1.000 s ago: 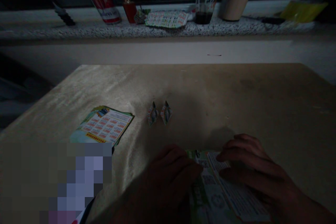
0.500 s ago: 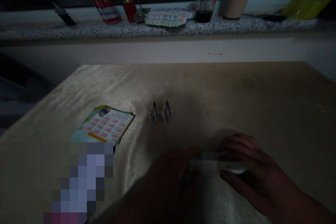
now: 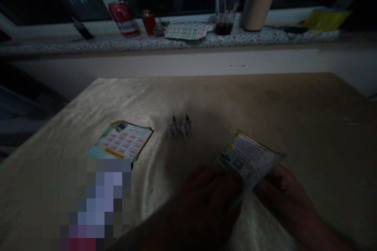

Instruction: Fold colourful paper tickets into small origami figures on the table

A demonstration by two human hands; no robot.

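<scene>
Nearest, low in the dim view: left hand (image 3: 206, 200) and right hand (image 3: 284, 200), both on one printed leaflet (image 3: 250, 158), raised off the table (image 3: 265, 102) and tilted, its far corner up. Left fingers bunched at the leaflet's near left edge, apparently pinching it, though too dark to tell for sure. Right fingers curled under the near right edge, thumb side hidden; grip likewise not plain. Pale cloth or paper just below, between the two wrists.

Left of the hands, a flat stack of flyers (image 3: 122, 143) with a red-and-white grid, lying on the table, well apart from the leaflet. A blurred patch just near of that stack.

Farther on, mid-table, two small folded paper pieces (image 3: 179, 126) standing side by side, close but not touching.

Beyond the table edge, a speckled ledge (image 3: 88, 43). On it, left to right: red can (image 3: 124, 19), leaning; small red jar (image 3: 148, 22); another gridded sheet (image 3: 186, 30); lidded cup (image 3: 226, 6) with dark liquid; tan cylinder (image 3: 259, 0); yellow bag (image 3: 326, 19).
</scene>
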